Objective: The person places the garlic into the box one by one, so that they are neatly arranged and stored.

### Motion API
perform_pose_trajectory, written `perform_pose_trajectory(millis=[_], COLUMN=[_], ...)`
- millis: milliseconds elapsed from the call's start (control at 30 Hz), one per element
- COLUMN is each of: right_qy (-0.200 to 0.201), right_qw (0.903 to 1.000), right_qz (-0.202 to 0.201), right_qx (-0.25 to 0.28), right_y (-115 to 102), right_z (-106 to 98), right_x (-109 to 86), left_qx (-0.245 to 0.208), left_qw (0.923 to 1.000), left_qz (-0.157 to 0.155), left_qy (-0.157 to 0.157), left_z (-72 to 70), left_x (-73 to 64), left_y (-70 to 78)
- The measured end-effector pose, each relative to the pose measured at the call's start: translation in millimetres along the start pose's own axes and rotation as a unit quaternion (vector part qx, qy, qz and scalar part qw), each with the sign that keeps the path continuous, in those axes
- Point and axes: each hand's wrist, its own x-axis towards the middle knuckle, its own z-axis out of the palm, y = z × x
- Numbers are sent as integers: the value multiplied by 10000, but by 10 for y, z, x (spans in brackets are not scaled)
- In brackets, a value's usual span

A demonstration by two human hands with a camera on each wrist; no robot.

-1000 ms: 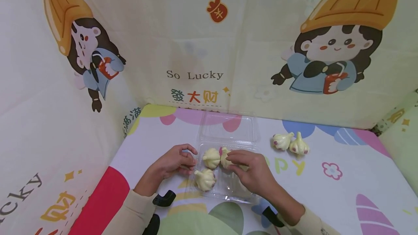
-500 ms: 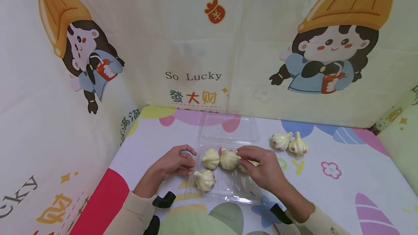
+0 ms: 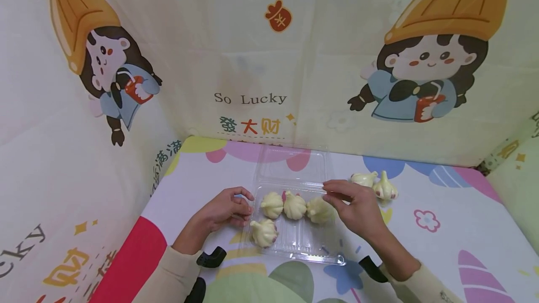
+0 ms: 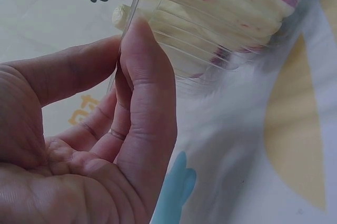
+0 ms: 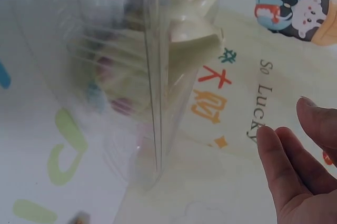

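Note:
A clear plastic clamshell box (image 3: 313,244) lies on the table with its lid (image 3: 275,165) folded back. Inside, a row of three garlic bulbs runs along the far side: left bulb (image 3: 272,205), middle bulb (image 3: 294,206), right bulb (image 3: 319,211). One more bulb (image 3: 264,233) sits at the near left. My left hand (image 3: 225,208) pinches the box's left rim between thumb and finger, as the left wrist view shows. Just above the box's right edge hovers my right hand (image 3: 358,205), thumb and fingers apart, holding nothing in the right wrist view.
Two garlic bulbs lie outside the box at the right: one (image 3: 363,178) partly behind my right hand, the other (image 3: 385,187) beside it. A printed cloth covers the table (image 3: 421,256). A cartoon-printed curtain (image 3: 320,83) stands behind.
My right hand has moved right, from the middle bulb past the right one, which is now uncovered and stays in the box. My left hand has kept its place on the rim.

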Motion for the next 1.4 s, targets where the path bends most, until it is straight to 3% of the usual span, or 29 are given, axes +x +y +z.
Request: perform_pose_trajectory(millis=[733, 967, 1400], right_qy=[413, 460, 441], right_qw=[9942, 9862, 9754], right_qz=[966, 1500, 2029], right_qx=[-230, -529, -736], right_y=[167, 262, 559], right_z=[-294, -421, -634], right_x=[43, 63, 38], left_qx=[-37, -41, 11], left_qw=[10000, 10000, 10000], left_qz=[-18, 10, 25], left_qy=[-20, -34, -30], left_z=[-8, -11, -11], left_x=[4, 12, 15], left_y=[-21, -16, -8])
